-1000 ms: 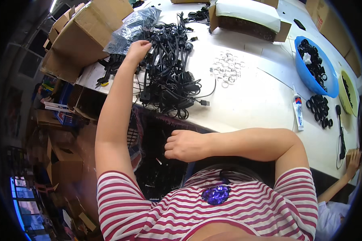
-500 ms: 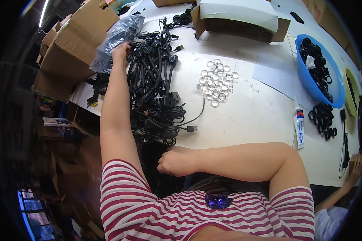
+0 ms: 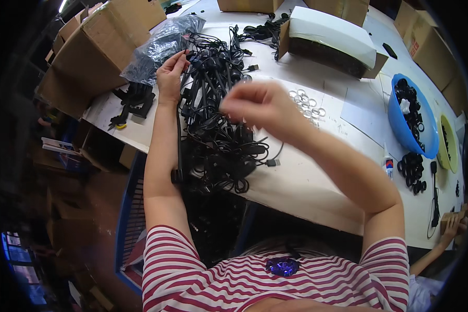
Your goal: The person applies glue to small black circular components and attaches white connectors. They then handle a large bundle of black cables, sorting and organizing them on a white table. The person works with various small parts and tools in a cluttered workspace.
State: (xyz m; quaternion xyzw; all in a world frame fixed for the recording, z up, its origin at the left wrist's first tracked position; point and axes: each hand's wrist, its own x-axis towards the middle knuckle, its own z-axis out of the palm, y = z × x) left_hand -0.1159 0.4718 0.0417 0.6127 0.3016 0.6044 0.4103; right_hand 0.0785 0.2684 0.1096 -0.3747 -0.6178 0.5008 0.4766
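A big heap of black cables [image 3: 213,125] with plugs and USB ends lies along the left part of the white table [image 3: 317,177]. At the heap's far left edge, my left hand [image 3: 171,78] is closed in a pinch, with a black cable [image 3: 179,130] at its fingers that hangs down beside my forearm to a small black block. My right hand [image 3: 262,106] is raised over the heap's right side, fingers curled and smeared by motion; whether it holds anything is unclear. Partly behind it lie several clear rings [image 3: 308,104].
A crumpled clear plastic bag [image 3: 164,44] and a cardboard box [image 3: 109,47] flank the heap. Farther right are a white-topped carton [image 3: 333,36], a blue basin [image 3: 426,140] of black parts, a yellow basin [image 3: 447,156], black rings [image 3: 412,169] and a glue tube [image 3: 389,165]. A blue crate [image 3: 127,218] stands below.
My right hand has risen from the table's near edge to above the cable heap. My left hand has drawn a little nearer, a cable now hanging along its arm. The view has shifted.
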